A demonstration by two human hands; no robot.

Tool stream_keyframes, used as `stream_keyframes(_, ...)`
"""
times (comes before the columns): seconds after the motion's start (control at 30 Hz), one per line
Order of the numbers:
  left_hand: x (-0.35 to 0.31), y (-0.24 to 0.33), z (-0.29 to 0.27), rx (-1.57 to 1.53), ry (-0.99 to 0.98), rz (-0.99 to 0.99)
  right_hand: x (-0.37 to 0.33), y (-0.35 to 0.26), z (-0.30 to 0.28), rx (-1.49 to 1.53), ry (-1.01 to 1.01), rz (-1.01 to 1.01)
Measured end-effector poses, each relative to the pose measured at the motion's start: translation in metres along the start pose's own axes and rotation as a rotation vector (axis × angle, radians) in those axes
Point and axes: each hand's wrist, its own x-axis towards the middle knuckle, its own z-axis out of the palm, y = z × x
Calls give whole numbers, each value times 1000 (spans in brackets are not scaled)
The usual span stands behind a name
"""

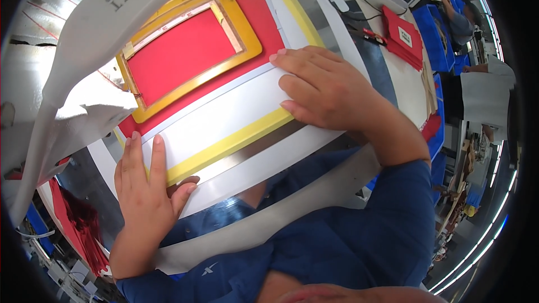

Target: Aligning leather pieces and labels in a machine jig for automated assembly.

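My left hand [143, 191] lies with its fingers stretched out on the near left corner of a white sheet [213, 115] edged with yellow tape [241, 147]. At the right end of the same sheet my right hand [323, 87] rests palm down, fingers spread, its index fingertip at the edge of a red fabric piece [261, 19]. Over the red piece sits a yellow frame [193, 101] with a rectangular opening, and red shows through it. Neither hand grips anything.
A pale machine arm [95, 28] arches over the left side. Red fabric pieces are stacked at the right [401, 36], and red fabric [76, 224] hangs at the lower left. Blue bins [432, 36] stand at the right, with another person [488, 95] beyond.
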Motion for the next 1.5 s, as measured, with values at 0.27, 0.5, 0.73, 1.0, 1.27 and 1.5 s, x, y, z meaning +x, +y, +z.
stream_keyframes(0.27,-2,3,-8,99,42,-97,5,1,5,119,-27,1)
stream_keyframes(0.5,4,2,-1,170,100,-191,-1,-1,-4,44,-42,78)
stream_keyframes(0.73,1,-2,-1,150,109,-173,3,-2,-2,27,-43,67)
stream_keyframes(1.0,7,-42,6,-60,370,-277,1,-3,-1,20,-42,78)
stream_keyframes(1.27,28,-66,6,-457,305,-281,1,-1,-1,16,-31,68)
stream_keyframes(1.5,41,-80,1,-562,178,-294,-2,2,1,20,-31,73)
